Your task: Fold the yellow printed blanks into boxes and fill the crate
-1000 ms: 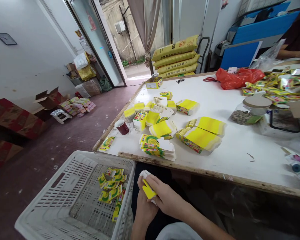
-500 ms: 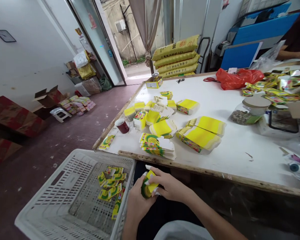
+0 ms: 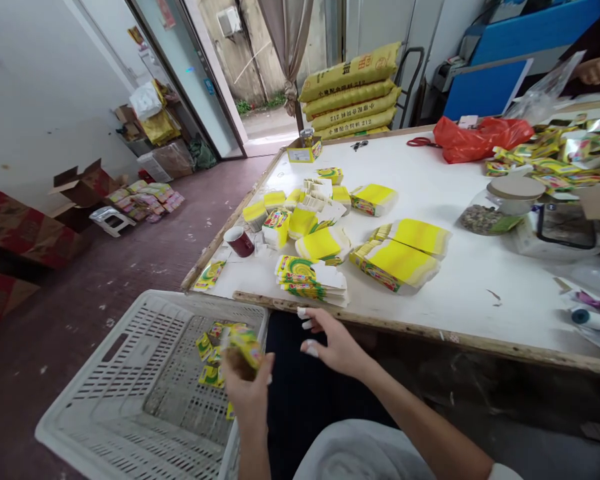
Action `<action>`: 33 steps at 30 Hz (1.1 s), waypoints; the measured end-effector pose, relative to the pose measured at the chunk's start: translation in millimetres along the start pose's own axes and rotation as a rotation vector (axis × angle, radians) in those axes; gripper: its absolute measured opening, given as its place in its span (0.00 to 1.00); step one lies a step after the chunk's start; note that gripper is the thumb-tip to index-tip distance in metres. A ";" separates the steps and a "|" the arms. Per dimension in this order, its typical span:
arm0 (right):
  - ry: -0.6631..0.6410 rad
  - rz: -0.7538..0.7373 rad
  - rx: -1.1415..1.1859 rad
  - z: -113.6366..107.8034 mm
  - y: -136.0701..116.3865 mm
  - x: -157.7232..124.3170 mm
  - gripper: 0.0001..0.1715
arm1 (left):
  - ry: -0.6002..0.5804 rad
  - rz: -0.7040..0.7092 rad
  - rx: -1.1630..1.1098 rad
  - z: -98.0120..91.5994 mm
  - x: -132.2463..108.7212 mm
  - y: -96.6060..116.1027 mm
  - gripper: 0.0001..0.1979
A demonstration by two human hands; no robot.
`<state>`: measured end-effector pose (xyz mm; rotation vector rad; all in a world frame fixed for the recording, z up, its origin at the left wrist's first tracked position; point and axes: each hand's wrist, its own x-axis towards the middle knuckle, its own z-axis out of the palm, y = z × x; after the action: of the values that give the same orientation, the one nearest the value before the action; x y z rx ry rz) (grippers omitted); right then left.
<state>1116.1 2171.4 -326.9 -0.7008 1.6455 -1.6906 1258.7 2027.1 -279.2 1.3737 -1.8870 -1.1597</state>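
My left hand (image 3: pixel 247 393) grips a small yellow and green carton (image 3: pixel 245 347), blurred by motion, over the near side of the white plastic basket (image 3: pixel 105 393). Several flat yellow-green cartons (image 3: pixel 210 375) lie on the basket floor below it. My right hand (image 3: pixel 333 343) is above my lap, fingers apart with nothing in them; white coverings sit on its fingertips. Closest to it, by the table's edge, is a stack of flattened cartons (image 3: pixel 307 277). Behind that lie bundles of yellow cartons (image 3: pixel 325 243) and a larger pair of bundles (image 3: pixel 405 257).
A maroon mug (image 3: pixel 240 241) stands near the left corner of the white table (image 3: pixel 470 293). Further right are a lidded jar (image 3: pixel 497 207), a red plastic bag (image 3: pixel 480 139) and a heap of yellow packets (image 3: pixel 570 157). Another person's hand (image 3: pixel 599 69) shows at the far right.
My hands have parted. My left hand has moved left from my lap to over the basket with the carton; my right hand has let go of it and opened.
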 end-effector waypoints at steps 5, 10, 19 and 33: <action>0.314 0.049 -0.468 -39.6 -3.4 51.5 0.14 | 0.358 0.068 -0.076 -13.5 7.7 12.2 0.44; 0.350 0.167 -0.669 -40.8 2.7 90.9 0.10 | 0.142 0.019 -0.138 1.8 -2.8 4.3 0.41; 0.335 0.093 -0.590 -36.5 1.6 88.2 0.12 | -0.068 -0.117 -0.343 14.2 -8.7 -25.1 0.37; -0.203 0.127 0.314 51.4 -25.0 -19.0 0.22 | -0.112 -0.190 -0.894 39.3 -8.2 27.9 0.32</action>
<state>1165.3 2152.9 -297.4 -0.5790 1.2240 -1.6764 1216.5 2051.0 -273.7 0.9763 -1.0424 -1.8842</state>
